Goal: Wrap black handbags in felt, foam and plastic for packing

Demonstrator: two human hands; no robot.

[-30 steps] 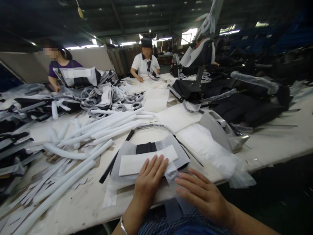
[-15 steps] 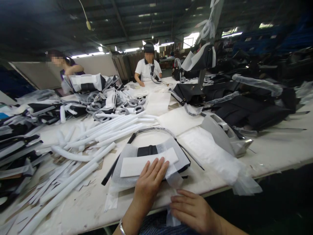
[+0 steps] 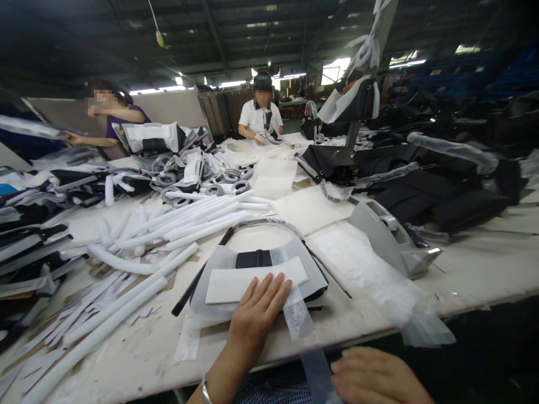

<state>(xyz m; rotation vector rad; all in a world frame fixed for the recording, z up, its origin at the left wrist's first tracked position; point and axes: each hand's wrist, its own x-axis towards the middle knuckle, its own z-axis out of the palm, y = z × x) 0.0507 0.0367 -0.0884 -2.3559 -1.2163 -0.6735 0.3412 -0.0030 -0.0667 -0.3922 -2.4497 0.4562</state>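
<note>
A black handbag (image 3: 318,285) lies before me, largely covered by a translucent white foam sheet (image 3: 221,264). A black buckled strap (image 3: 254,258) shows through the covering. Across the bag rests a rectangular white foam pad (image 3: 229,285). My left hand (image 3: 257,314) presses flat on this pad, fingers stretched out. A clear plastic strip (image 3: 300,318) runs from beside those fingers over the table edge. My right hand (image 3: 377,375) is at the strip's lower end, off the table, with its fingers closed at the film; the thumb is hidden.
White foam tubes (image 3: 138,300) and paper scraps lie to the left. A grey tape dispenser (image 3: 389,235) and crumpled clear plastic (image 3: 370,269) stand on the right. Black bags (image 3: 438,191) are heaped behind. Two co-workers, one across (image 3: 261,115) and one at left (image 3: 122,115), are beyond the piles.
My right hand has moved right and down toward me, and the plastic strip is now drawn out straighter. My left hand stays on the pad. The left co-worker's arm has reached outward.
</note>
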